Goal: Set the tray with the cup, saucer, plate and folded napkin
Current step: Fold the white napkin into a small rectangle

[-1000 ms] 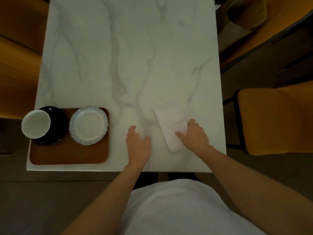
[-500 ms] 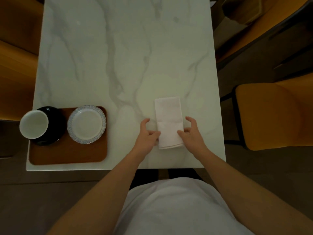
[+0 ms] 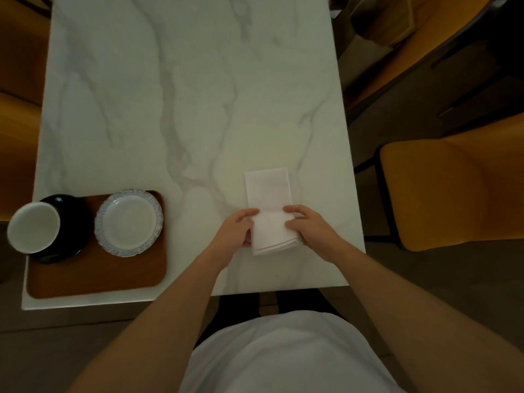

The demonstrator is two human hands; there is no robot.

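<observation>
While the cup (image 3: 33, 226), black saucer (image 3: 66, 231) and patterned plate (image 3: 129, 222) already sit on the wooden tray (image 3: 96, 275) at the near left corner of the worktop (image 3: 198, 95), we have only the napkin (image 3: 269, 211) left to deal with. It lies off the tray, near the worktop's near edge and toward its right side, as a long white rectangle with its near half doubled over into layers. Our left hand (image 3: 236, 226) pinches the left edge of that doubled part, thumb on top and fingers tucked beneath, and our right hand (image 3: 307, 226) clamps the right edge the same way, so each grip is closed on the cloth. Holding both sides at once keeps the layers squared, which we judge to be the point: the fold is being made or tidied before the napkin travels. The cup stands on the saucer at the tray's far left corner, with the plate just beside it, which leaves the near strip of the tray bare. That strip looks to us like the intended spot for the napkin, well apart from where it now rests.
</observation>
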